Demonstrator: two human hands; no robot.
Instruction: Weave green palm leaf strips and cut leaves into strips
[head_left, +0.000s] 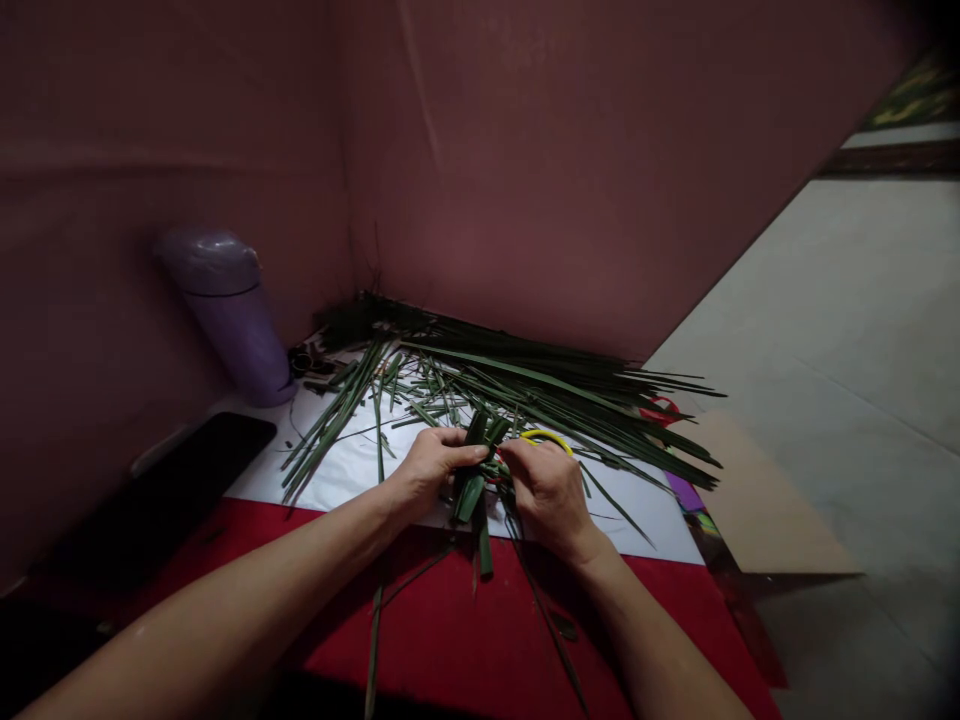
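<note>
A folded leaf strip is pinched by both hands, left hand and right hand closed on it, just above the red cloth. Folds should probably be kept tight. Beyond the strip, loose leaves are piled.

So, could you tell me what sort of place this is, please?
Probably a home craft corner on the floor: long green leaf strips piled on a white sheet over a red mat, plain maroon walls close behind.
</note>
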